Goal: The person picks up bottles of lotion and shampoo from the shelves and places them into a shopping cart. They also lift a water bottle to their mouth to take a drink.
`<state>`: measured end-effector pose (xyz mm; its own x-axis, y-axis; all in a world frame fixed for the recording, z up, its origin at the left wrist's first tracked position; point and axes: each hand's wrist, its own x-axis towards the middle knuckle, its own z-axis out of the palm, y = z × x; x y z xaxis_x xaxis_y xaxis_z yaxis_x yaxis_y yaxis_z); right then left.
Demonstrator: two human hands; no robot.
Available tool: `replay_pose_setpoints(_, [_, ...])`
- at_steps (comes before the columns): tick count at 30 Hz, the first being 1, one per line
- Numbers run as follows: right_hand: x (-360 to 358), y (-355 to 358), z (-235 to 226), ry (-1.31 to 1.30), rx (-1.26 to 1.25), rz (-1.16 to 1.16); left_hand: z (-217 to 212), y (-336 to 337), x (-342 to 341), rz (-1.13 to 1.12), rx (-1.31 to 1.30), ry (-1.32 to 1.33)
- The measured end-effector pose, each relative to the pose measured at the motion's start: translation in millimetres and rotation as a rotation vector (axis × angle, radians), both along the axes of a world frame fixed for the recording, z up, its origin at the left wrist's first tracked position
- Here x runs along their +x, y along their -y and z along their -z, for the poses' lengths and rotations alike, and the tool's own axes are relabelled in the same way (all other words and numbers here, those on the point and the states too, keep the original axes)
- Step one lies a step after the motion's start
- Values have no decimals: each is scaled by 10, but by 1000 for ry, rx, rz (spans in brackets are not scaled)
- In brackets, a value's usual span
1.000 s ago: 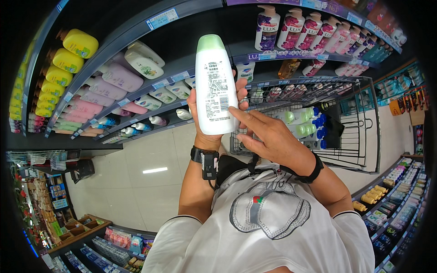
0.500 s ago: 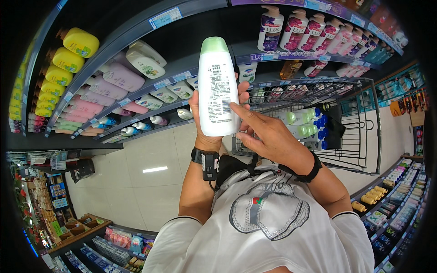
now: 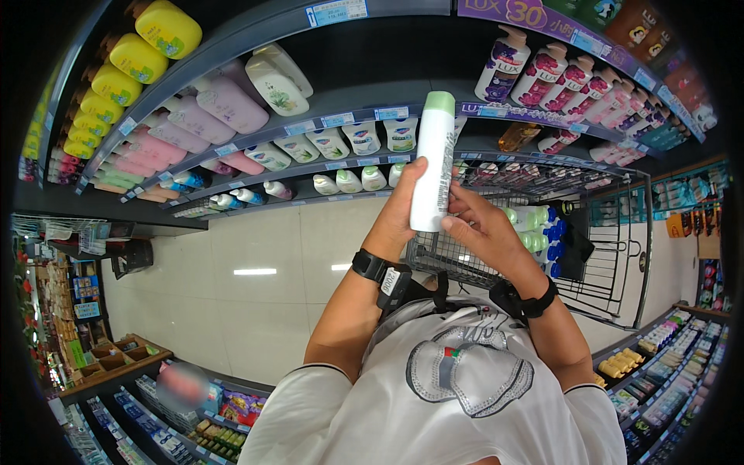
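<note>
A tall white bottle with a pale green cap (image 3: 432,159) stands upright in front of me, held by both hands. My left hand (image 3: 403,205) wraps its lower half from the left side. My right hand (image 3: 484,229) touches the bottle's lower right edge with its fingertips, close above the shopping cart. Both wrists carry black bands. The bottle's narrow side faces me.
A wire shopping cart (image 3: 589,225) with green and blue bottles inside stands just beyond my hands. Shelves (image 3: 310,128) ahead carry white, pink and yellow bottles; purple-and-white pump bottles (image 3: 535,77) fill the upper right shelf. More low shelving (image 3: 659,364) lies at the right and lower left.
The bottle has turned so its narrow side faces me instead of its labelled back, and it has shifted right. My right hand dropped from pointing at the label to the bottle's lower edge.
</note>
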<state>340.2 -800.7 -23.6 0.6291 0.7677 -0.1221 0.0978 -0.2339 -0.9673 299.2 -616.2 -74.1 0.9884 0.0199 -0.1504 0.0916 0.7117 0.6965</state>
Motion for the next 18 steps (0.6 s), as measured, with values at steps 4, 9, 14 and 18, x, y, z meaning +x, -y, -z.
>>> replay_pose_setpoints(4, [73,-40,63,-102,-51,-15,81,68,20,-117,200,-14])
replay_pose_setpoints(9, [112,-119,245,-172,-71,-26,125,81,-34,-212,306,-42])
replay_pose_setpoints(14, [133,-177,395,-137,-130,-5,131,40,-68,-214,394,-65])
replay_pose_setpoints(18, [129,-249,438,-209,-92,-15,219,-55,-92,-171,401,-120])
